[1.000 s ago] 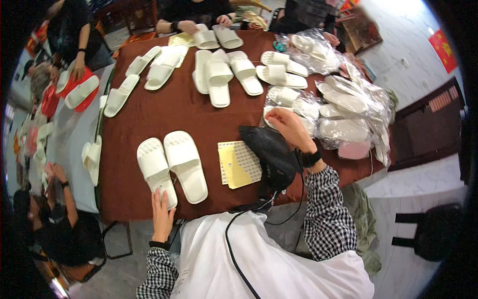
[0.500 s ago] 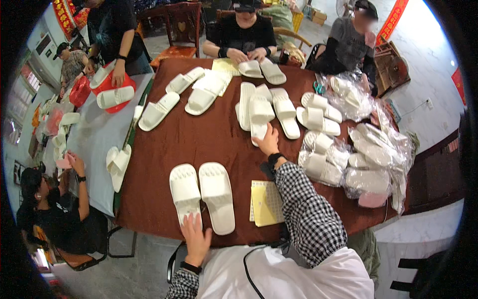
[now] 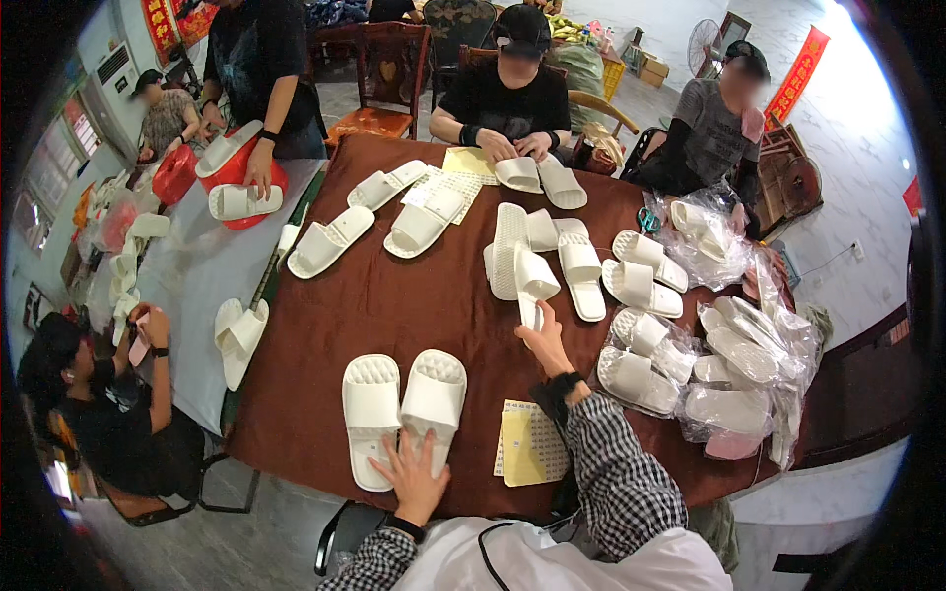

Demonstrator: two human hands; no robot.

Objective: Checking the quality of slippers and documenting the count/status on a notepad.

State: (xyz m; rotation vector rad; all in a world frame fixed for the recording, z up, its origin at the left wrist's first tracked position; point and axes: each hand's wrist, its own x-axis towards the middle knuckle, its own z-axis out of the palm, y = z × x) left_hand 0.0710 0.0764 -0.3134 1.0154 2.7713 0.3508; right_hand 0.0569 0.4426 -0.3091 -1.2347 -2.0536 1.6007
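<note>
A pair of white slide slippers lies side by side near the table's front edge. My left hand rests with spread fingers over the heel end of the right slipper, its fingertips reaching toward the left slipper. My right hand is stretched forward, thumb and fingers closed on the heel end of another white slipper. Against that one leans a slipper with its textured sole partly showing. Another white slipper lies just to their right.
Sticker sheets lie by my right forearm. Plastic-wrapped slippers are heaped on the right, near teal scissors. More loose slippers lie at the far left of the brown cloth. Co-workers sit or stand around, one handling slippers across the table.
My left hand has shifted from the left slipper onto the right one. At my right hand, the slippers have separated, one now tipped with its sole showing. The whole view has shifted slightly.
</note>
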